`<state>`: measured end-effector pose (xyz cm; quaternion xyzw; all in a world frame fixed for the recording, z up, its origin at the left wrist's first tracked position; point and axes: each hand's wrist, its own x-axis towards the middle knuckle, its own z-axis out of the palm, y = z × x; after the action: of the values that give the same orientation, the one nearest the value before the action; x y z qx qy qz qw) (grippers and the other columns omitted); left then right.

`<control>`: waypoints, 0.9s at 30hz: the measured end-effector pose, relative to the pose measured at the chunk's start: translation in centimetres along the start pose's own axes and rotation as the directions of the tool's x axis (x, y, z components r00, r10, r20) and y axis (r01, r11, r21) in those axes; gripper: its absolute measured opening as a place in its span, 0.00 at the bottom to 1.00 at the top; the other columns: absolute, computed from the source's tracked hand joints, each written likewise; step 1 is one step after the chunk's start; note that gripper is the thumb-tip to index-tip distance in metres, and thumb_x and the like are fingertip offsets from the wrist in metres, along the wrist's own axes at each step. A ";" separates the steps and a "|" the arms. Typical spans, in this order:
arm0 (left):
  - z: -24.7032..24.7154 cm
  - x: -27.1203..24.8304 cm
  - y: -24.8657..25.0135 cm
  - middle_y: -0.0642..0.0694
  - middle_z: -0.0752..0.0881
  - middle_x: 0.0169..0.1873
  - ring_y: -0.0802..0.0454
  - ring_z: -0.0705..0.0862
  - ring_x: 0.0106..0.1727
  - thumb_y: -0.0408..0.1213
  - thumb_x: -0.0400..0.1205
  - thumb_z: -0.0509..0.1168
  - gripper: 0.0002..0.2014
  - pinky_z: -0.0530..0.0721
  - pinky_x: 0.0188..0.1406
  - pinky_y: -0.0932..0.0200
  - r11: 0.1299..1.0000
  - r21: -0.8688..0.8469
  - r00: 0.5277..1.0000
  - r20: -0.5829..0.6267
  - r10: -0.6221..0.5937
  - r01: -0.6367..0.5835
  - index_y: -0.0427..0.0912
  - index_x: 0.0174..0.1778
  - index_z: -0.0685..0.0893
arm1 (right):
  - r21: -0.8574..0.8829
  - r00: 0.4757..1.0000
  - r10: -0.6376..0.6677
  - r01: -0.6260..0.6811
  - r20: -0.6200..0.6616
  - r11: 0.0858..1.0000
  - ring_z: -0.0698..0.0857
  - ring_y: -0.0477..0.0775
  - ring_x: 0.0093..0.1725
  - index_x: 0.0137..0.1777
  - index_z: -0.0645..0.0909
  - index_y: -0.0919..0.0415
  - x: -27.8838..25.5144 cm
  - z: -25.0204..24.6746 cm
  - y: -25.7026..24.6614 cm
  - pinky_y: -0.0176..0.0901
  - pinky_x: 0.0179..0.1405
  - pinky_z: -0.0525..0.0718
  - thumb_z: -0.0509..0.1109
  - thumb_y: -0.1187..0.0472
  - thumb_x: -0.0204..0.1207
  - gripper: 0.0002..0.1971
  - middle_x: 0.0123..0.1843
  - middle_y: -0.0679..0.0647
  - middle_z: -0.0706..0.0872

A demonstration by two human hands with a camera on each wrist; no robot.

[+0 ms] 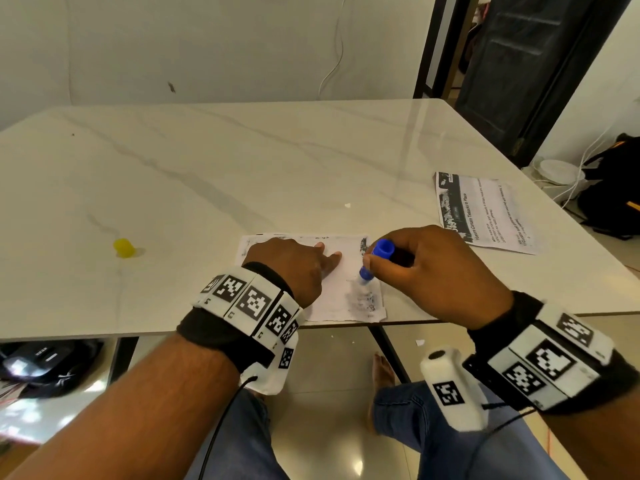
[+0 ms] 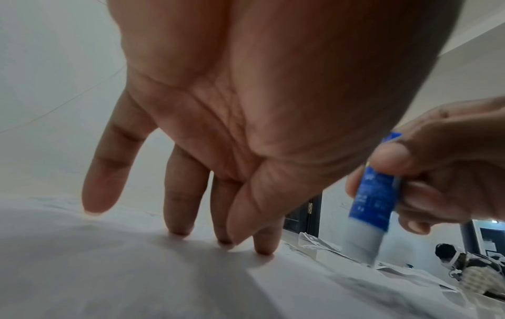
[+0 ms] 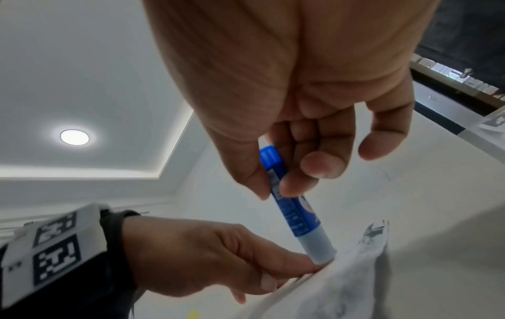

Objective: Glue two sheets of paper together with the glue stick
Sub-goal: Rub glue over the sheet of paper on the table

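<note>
A white sheet of paper (image 1: pixel 346 299) lies face down at the table's near edge, print showing faintly through it. My left hand (image 1: pixel 294 268) lies flat on it, straight fingers (image 2: pixel 177 207) pressing the paper (image 2: pixel 123 269) down. My right hand (image 1: pixel 426 268) pinches the blue glue stick (image 1: pixel 375 259) between thumb and fingers. The stick (image 3: pixel 297 211) is uncapped and tilted, and its white tip (image 2: pixel 360 246) touches the sheet just right of my left hand (image 3: pixel 218 259). A second printed sheet (image 1: pixel 485 213) lies flat at the right of the table.
A yellow cap (image 1: pixel 124 247) stands on the marble table (image 1: pixel 207 168) to the left. The table's near edge runs just below the paper. A dark door (image 1: pixel 526 64) and a black bag (image 1: pixel 613 188) are beyond the table's right side.
</note>
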<state>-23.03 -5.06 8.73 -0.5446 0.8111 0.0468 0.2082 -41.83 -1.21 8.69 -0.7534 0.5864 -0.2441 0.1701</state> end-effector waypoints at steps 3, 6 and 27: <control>0.0 0.0 0.2 0.62 0.53 0.87 0.41 0.68 0.82 0.36 0.87 0.48 0.32 0.77 0.73 0.42 1.000 0.006 1.000 0.003 -0.001 0.001 0.67 0.86 0.49 | -0.044 0.999 0.022 -0.021 0.025 0.999 0.74 0.45 0.28 0.45 0.89 0.54 -0.6 0.8 0.3 0.36 0.29 0.69 0.67 0.44 0.79 0.16 0.31 0.52 0.84; 0.2 0.0 0.0 0.62 0.53 0.87 0.41 0.68 0.82 0.35 0.87 0.47 0.32 0.77 0.73 0.41 1.000 0.004 1.000 -0.006 0.010 -0.010 0.67 0.85 0.50 | -0.033 0.997 0.050 -0.048 0.061 0.998 0.75 0.48 0.28 0.43 0.88 0.54 -1.9 0.8 0.2 0.38 0.29 0.69 0.67 0.44 0.78 0.16 0.31 0.52 0.84; -3.9 -0.8 -0.9 0.51 0.84 0.34 0.53 0.81 0.31 0.79 0.65 0.65 0.35 0.76 0.33 0.58 0.951 0.085 0.955 -0.065 -0.291 0.296 0.45 0.39 0.81 | 0.762 0.926 0.376 -0.222 -0.030 0.608 0.82 0.52 0.35 0.54 0.92 0.52 -2.7 0.4 5.3 0.61 0.57 0.86 0.72 0.54 0.79 0.09 0.35 0.54 0.85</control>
<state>-23.09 -5.96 12.74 -0.6496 0.7277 -0.0369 0.2170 -46.41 0.06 5.06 -0.4810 0.5651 -0.5000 0.4464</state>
